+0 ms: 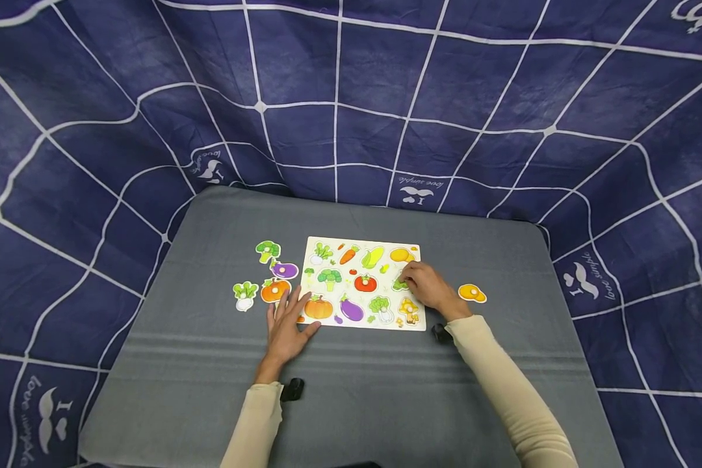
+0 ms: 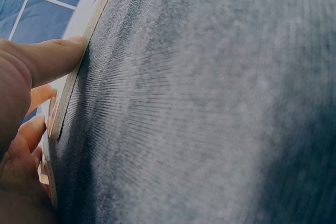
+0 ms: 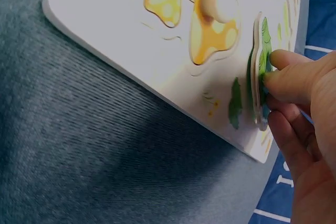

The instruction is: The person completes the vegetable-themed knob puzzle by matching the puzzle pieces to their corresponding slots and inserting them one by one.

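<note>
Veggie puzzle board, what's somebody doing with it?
A person's right hand pinches a green piece, held tilted at the right side of the puzzle board. The left hand rests at the board's near left corner. A broccoli piece, eggplant piece, pumpkin piece and leafy white piece lie off to the left, and a yellow piece to the right. The mushroom piece is on the board.

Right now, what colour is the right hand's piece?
The piece has a mostly green face, clearest in the right wrist view.
</note>
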Tool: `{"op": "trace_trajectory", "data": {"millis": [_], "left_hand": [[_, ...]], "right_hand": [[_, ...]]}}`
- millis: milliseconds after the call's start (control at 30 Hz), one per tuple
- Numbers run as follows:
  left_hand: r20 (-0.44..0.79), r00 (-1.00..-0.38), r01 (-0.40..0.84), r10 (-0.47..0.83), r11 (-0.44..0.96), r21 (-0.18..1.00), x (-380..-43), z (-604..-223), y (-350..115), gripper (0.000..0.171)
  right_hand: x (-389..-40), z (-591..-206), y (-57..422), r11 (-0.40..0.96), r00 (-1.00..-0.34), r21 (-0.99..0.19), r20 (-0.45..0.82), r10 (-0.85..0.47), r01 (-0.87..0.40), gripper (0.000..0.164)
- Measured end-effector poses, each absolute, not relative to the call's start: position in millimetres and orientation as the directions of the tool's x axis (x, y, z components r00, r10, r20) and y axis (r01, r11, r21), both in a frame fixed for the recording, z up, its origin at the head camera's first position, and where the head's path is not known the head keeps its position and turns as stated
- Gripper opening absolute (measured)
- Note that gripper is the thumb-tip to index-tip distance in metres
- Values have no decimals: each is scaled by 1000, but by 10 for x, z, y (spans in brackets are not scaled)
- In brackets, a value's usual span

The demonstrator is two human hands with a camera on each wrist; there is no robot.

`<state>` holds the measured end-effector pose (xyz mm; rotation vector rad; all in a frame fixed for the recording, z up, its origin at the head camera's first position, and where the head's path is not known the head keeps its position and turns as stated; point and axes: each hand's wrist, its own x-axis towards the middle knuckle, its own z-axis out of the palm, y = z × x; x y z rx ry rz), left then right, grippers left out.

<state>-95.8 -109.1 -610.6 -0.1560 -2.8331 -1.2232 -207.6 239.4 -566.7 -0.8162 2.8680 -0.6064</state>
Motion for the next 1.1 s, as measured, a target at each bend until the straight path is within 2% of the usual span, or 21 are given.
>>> {"op": "trace_trajectory", "data": {"millis": [733, 1100], "left_hand": [[50, -996, 88, 75, 682, 726, -960, -6087, -1088, 69], [65, -995, 97, 72, 679, 728, -952, -6083, -1091, 69]], "right_hand": [[-2078, -5729, 2371, 785, -882, -450, 11, -471, -425, 19], [-1986, -5666, 2558, 757, -912, -546, 34, -408, -359, 23]]}}
